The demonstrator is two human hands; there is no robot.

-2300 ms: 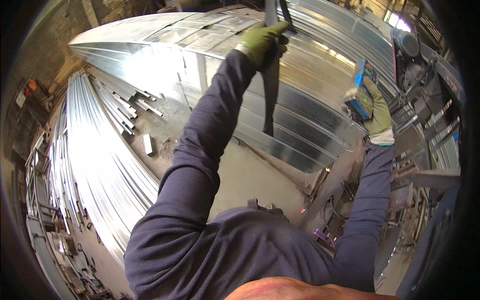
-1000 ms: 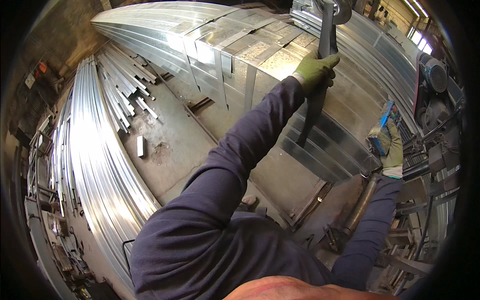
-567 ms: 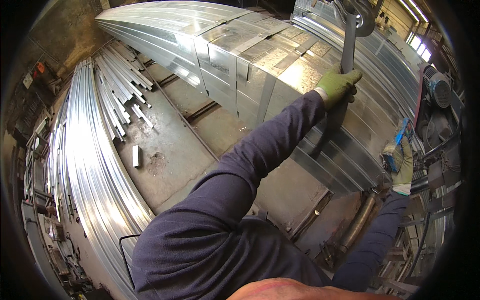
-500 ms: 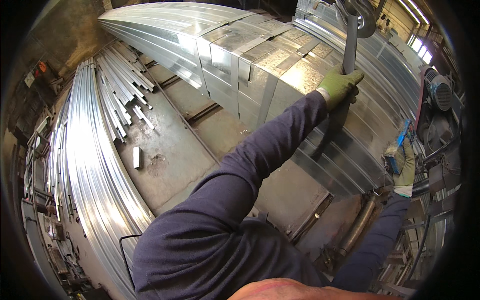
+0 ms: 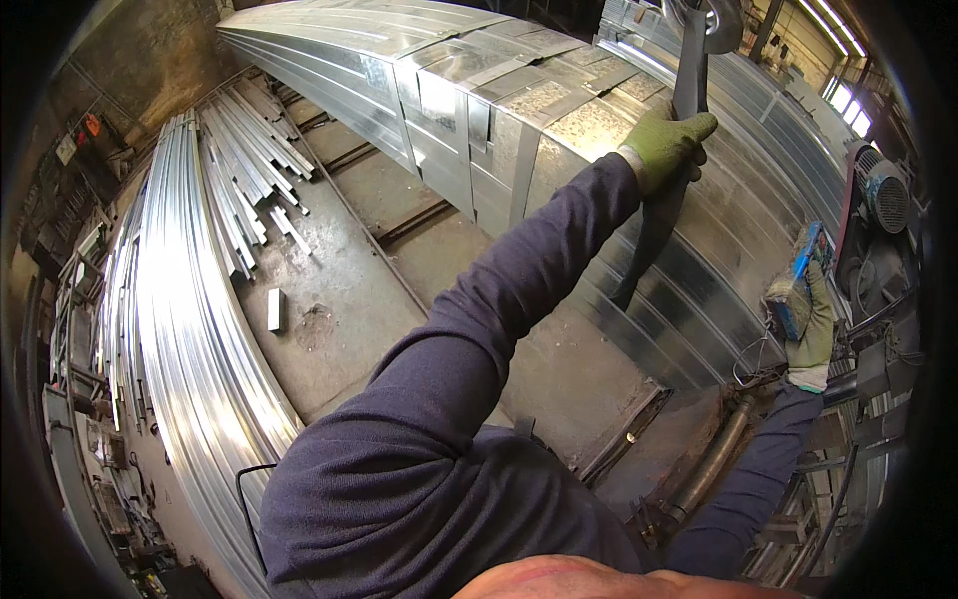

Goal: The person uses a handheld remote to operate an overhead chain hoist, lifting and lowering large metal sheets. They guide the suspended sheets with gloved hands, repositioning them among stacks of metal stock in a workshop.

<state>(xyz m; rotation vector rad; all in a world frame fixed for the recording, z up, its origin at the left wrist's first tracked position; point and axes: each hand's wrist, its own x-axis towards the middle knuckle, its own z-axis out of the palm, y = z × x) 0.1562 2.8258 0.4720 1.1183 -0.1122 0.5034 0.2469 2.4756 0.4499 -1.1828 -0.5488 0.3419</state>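
Note:
My left hand, in a green work glove, is closed around a dark flat lifting sling. The upper end of the sling hangs on a metal hook, and its lower part slants down beside a large bundle of shiny metal profiles. Strips of sheet metal wrap the bundle in places. Over at the right, my right hand, gloved too, grips a worn blue handheld box that looks like a hoist control. Part of its fingers is hidden behind the box.
Long metal profiles lie on the floor at the left, with shorter lengths beside them. One short offcut lies apart on the concrete. A motor stands at the right edge, and a metal roller lies low near my right forearm.
The view has shifted slightly. My left hand, still on the sling, appears a little farther left, and the hook sits slightly higher in view. Both hands keep their grips.

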